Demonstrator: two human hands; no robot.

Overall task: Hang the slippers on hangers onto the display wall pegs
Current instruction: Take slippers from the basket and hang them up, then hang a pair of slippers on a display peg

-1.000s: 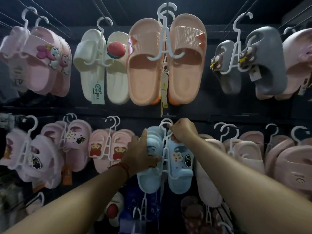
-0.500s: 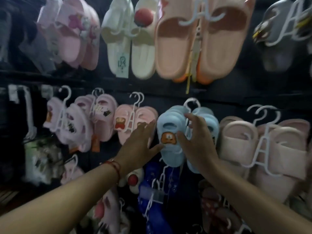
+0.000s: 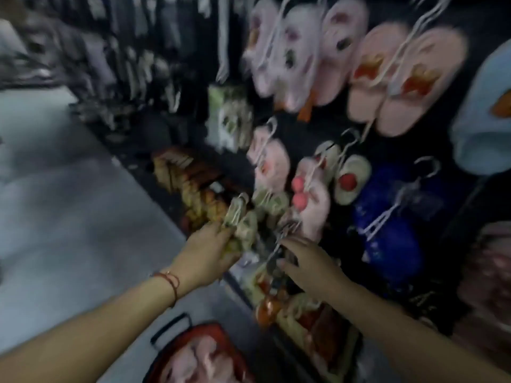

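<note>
Your left hand [image 3: 206,251] is closed around a pale greenish pair of slippers [image 3: 242,226] on a white hanger [image 3: 235,210], low on the display wall; the blur hides whether that hanger's hook sits on a peg or hangs free. Your right hand [image 3: 308,262] reaches just beside it with fingers spread toward a dark pair [image 3: 276,255] on another hanger, and the frame is too smeared to tell whether it grips or only touches.

Outward from there, much of the wall looks stocked: pink pairs with red charms [image 3: 309,200] just above your hands, blue slippers [image 3: 392,219] to the right, and lilac [image 3: 290,56] and peach pairs [image 3: 401,84] in the row higher up, all on hangers.

Below your arms, a red basket [image 3: 199,355] on the floor holds more pink slippers, so I judge the job well advanced but unfinished: this low row wants filling, and the basket's contents are not yet hung.
</note>
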